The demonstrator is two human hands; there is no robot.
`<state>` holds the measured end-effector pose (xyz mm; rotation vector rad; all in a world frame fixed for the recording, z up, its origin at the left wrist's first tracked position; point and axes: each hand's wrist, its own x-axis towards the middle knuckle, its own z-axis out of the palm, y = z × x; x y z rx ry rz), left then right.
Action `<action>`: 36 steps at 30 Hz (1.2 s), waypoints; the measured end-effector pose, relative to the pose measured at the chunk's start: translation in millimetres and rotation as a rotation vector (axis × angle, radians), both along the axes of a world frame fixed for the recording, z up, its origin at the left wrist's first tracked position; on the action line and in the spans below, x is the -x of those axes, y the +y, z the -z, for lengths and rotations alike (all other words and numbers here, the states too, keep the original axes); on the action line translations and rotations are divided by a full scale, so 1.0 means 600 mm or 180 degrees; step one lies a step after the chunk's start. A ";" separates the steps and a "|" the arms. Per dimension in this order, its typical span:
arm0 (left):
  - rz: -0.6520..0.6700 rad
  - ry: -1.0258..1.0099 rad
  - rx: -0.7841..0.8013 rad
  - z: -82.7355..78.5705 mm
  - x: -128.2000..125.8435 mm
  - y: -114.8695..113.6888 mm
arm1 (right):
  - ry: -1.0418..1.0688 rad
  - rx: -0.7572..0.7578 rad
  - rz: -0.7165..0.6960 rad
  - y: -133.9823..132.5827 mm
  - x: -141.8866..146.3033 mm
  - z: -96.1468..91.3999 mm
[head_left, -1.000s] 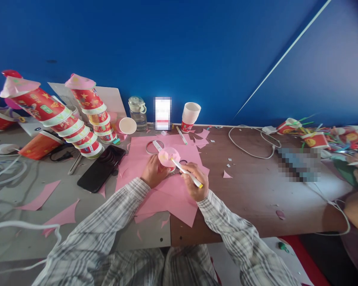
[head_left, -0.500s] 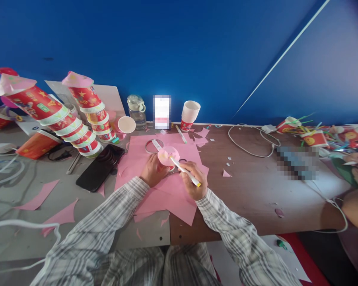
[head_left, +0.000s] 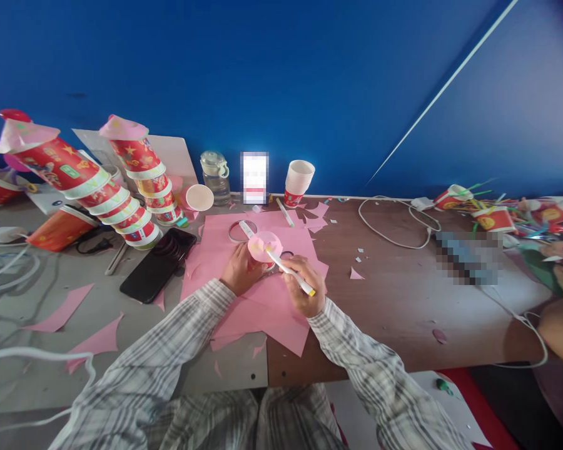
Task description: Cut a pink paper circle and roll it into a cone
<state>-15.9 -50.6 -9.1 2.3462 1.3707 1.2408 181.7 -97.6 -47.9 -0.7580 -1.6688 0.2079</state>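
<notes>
My left hand (head_left: 240, 270) is closed round a paper cup whose pink-covered round end (head_left: 264, 246) faces me. My right hand (head_left: 304, 282) grips a white marker (head_left: 288, 270) with a yellow end; its tip touches the pink disc, where yellowish marks show. Both hands hover over sheets of pink paper (head_left: 263, 300) lying on the table. A ring of tape (head_left: 238, 230) lies just beyond the cup.
A black phone (head_left: 159, 264) lies left of the paper. Leaning towers of red cups (head_left: 122, 206) stand at the back left. A jar (head_left: 216, 176), a white cup stack (head_left: 299, 181), a cable (head_left: 394, 228) and pink scraps sit around. Another person's arm (head_left: 560, 325) is at the right edge.
The marker tip has shifted slightly over the pink disc; my hands stay in nearly the same place. The view wobbled a little.
</notes>
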 end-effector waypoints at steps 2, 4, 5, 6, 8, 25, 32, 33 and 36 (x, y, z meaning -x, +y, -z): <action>0.0000 -0.0047 0.0002 0.000 0.000 0.000 | -0.0049 0.0042 0.0033 -0.001 0.000 -0.002; 0.0018 -0.0090 -0.0017 0.000 0.000 0.000 | -0.0046 0.0069 0.0054 -0.001 -0.001 -0.004; 0.0019 -0.0101 -0.0011 0.000 0.000 0.000 | -0.0019 0.0043 0.0040 -0.001 -0.001 -0.005; 0.0014 -0.0110 0.0001 0.000 0.001 0.000 | 0.0006 -0.0001 0.0017 -0.002 -0.001 -0.006; -0.0007 -0.0107 0.0037 0.000 0.001 0.000 | 0.0004 -0.0055 -0.0009 -0.002 -0.001 -0.008; -0.0058 0.0036 0.0083 0.010 0.000 0.004 | 0.0042 -0.0097 0.0028 -0.006 -0.002 -0.021; -0.0086 -0.0090 0.0180 0.010 0.000 0.003 | 0.0187 0.0282 0.0164 -0.006 -0.003 -0.012; -0.0071 -0.0141 0.0190 0.008 0.000 0.002 | 0.0256 0.0347 0.0190 -0.006 -0.003 -0.011; 0.0015 -0.0255 0.0134 -0.006 0.000 -0.004 | 0.0387 0.0515 0.0269 -0.003 -0.005 -0.009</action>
